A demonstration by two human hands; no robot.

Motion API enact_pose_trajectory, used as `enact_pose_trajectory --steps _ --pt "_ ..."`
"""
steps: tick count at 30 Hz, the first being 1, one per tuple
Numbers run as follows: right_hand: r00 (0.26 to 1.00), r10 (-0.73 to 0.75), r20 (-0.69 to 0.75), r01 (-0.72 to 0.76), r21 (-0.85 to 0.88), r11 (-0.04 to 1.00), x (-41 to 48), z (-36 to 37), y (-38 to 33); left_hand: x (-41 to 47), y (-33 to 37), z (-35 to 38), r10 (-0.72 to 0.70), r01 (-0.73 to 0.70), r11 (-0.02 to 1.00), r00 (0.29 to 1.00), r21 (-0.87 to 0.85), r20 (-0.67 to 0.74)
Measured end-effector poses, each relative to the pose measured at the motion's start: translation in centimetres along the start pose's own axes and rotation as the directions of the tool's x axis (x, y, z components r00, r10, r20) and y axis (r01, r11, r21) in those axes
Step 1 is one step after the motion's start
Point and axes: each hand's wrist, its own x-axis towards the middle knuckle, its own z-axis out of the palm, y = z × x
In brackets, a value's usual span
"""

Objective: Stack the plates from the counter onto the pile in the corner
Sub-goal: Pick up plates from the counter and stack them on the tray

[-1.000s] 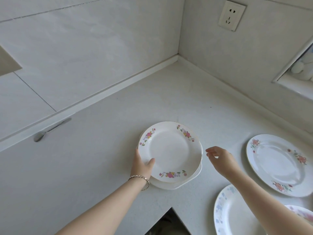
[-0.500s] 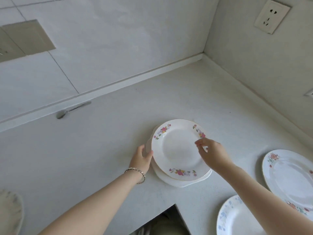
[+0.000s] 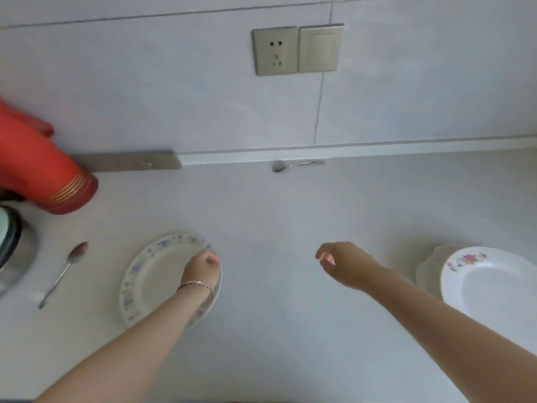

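A white plate with a blue speckled rim (image 3: 151, 274) lies on the counter at lower left. My left hand (image 3: 200, 271), with a bracelet at the wrist, reaches over its right side and the fingers curl around the far right rim. My right hand (image 3: 345, 263) hovers over bare counter in the middle, fingers loosely apart and holding nothing. The pile of plates (image 3: 488, 283) sits at the right edge of view, a pink-flowered plate on top and a scalloped white plate (image 3: 427, 269) showing beneath it.
A red flask (image 3: 43, 170) lies at the far left above a metal pot (image 3: 11, 251). One spoon (image 3: 62, 274) rests left of the blue-rimmed plate, another spoon (image 3: 296, 164) lies along the wall. A socket (image 3: 276, 50) is on the wall.
The view has swung left, away from the pile. Both hands have left the flowered plate on the pile; my left hand now grips the blue-rimmed plate, my right hand hangs free.
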Motion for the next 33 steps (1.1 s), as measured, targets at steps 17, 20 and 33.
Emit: enact_pose_trajectory --steps 17,20,33 --pt "0.99 0.104 0.093 -0.107 0.028 0.994 5.8 7.3 -10.4 10.8 -11.0 -10.5 -0.352 0.35 0.936 0.934 -0.042 -0.057" --pt "0.987 0.143 0.077 -0.147 0.046 0.988 5.3 7.0 -9.7 10.4 -9.3 -10.6 -0.258 0.251 0.96 0.965 -0.126 -0.043" --pt "0.894 0.441 -0.085 -0.415 0.22 0.883 -3.0 3.8 1.0 2.5 5.8 -3.9 0.197 -0.19 0.925 0.98 -0.33 -0.013"
